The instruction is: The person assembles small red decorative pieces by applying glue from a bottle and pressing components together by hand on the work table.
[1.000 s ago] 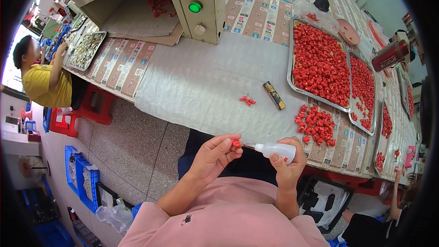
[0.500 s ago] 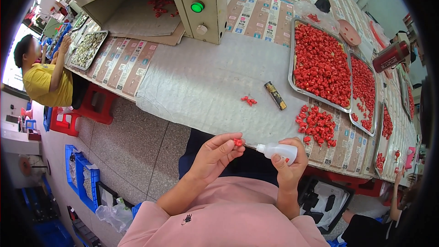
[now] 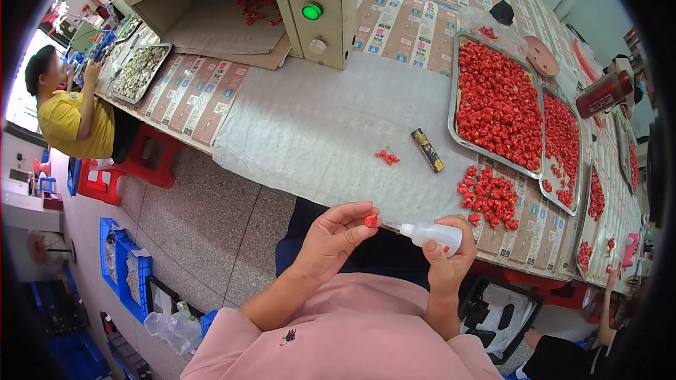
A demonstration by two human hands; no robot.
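Between the thumb and fingers of my left hand (image 3: 336, 241) is a small shiny red piece (image 3: 370, 220). My right hand (image 3: 451, 253) is wrapped round a white squeeze bottle (image 3: 435, 236), tilted almost level, its nozzle pointing left toward the red piece with a small gap between. Both hands are just off the table's near edge. Beyond them on the grey sheet (image 3: 303, 127) lie a few joined red pieces (image 3: 386, 157) and a dark, gold-patterned cylinder (image 3: 427, 150). A loose heap of red pieces (image 3: 488, 198) lies to the right of the cylinder.
Metal trays of red pieces stand on the right, the nearest tray (image 3: 451, 98) largest. A beige machine (image 3: 317, 7) with red and green buttons stands at the back. A person in yellow (image 3: 77, 116) sits far left; a red flask (image 3: 604, 93) is at right.
The view has shifted slightly, so the table things appear a little farther right and lower. My left hand has turned the red piece slightly; both hands keep their grips.
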